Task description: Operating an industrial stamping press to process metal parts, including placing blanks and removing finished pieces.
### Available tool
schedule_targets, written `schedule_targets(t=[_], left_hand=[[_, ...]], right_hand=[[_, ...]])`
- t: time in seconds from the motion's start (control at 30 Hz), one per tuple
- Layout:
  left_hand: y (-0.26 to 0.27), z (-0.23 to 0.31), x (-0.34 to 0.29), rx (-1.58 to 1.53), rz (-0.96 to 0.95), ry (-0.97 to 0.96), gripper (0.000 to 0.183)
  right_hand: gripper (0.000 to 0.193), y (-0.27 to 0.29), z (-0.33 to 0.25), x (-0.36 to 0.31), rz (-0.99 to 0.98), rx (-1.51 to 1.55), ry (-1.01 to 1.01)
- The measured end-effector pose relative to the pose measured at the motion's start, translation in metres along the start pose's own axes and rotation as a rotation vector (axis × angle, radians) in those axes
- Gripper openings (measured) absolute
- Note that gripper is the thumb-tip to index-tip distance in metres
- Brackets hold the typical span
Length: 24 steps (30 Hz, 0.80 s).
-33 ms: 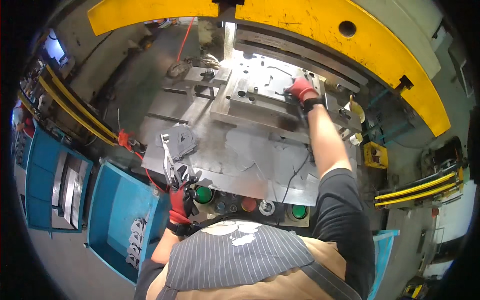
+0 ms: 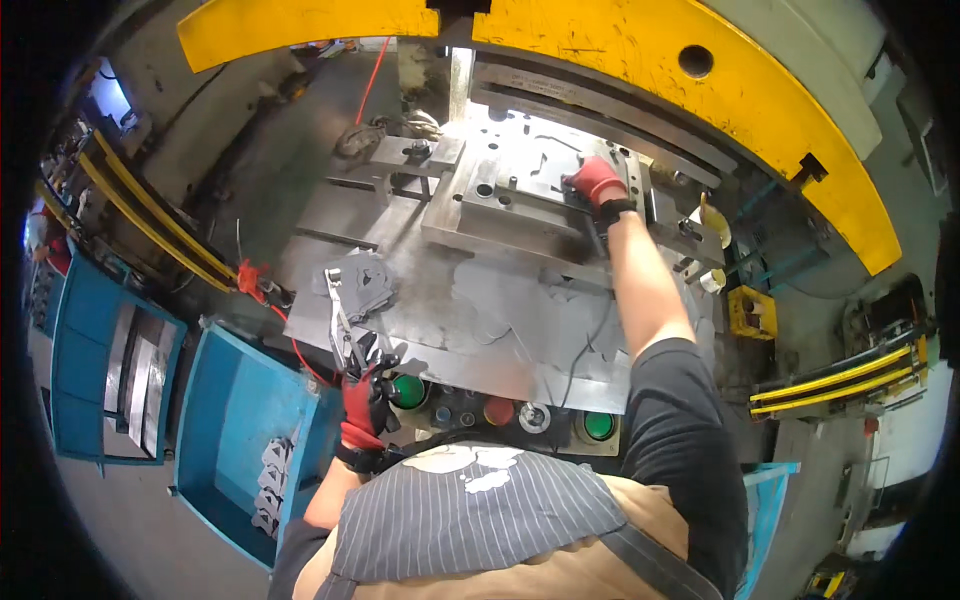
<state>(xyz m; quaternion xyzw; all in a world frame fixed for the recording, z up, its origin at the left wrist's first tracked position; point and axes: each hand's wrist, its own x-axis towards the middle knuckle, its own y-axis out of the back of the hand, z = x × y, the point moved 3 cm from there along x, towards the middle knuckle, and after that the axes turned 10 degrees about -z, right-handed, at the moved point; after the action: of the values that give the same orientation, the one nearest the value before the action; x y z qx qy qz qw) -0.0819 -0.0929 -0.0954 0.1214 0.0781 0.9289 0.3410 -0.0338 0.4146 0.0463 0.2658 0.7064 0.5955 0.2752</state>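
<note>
My left hand (image 2: 364, 405), in a red and black glove, is closed round the handle end of a long, slim, tong-like metal tool (image 2: 338, 310). The tool's far end reaches over a small pile of flat grey sheet-metal pieces (image 2: 368, 285) at the left of the press table. My right arm stretches forward; the red-gloved right hand (image 2: 597, 180) is at the right part of the lower die (image 2: 520, 222), beside a flat cut-out metal sheet (image 2: 545, 180). Its fingers are curled, and what they grip is hidden. Something dark shows just beneath that hand.
A yellow press frame (image 2: 620, 45) arches above the die. Along the table's near edge runs a control panel with green buttons (image 2: 600, 425) and a red button (image 2: 498, 410). Left stands a blue bin (image 2: 235, 400) holding stamped parts (image 2: 272, 485). A dark cable (image 2: 585, 350) crosses the table.
My right hand and forearm have shifted slightly left over the die. The left hand and its tool have barely moved.
</note>
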Motion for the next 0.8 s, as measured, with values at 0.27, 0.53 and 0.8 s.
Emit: schedule_targets(t=[0.27,0.53,0.8], left_hand=[[0.057,-0.081,0.007,-0.108,0.118,0.318,0.022],[0.112,-0.108,-0.032,-0.181,0.513,0.308,0.019],[0.021,-0.188,-0.034,-0.333,-0.309,0.591,0.025]], right_hand=[[0.044,0.017,-0.031,-0.068,0.407,0.494,0.209],[0.033,-0.126,0.14,-0.375,0.842,1.248,-0.282],[0.041,-0.312,0.184,-0.472,-0.15,1.324,-0.427]])
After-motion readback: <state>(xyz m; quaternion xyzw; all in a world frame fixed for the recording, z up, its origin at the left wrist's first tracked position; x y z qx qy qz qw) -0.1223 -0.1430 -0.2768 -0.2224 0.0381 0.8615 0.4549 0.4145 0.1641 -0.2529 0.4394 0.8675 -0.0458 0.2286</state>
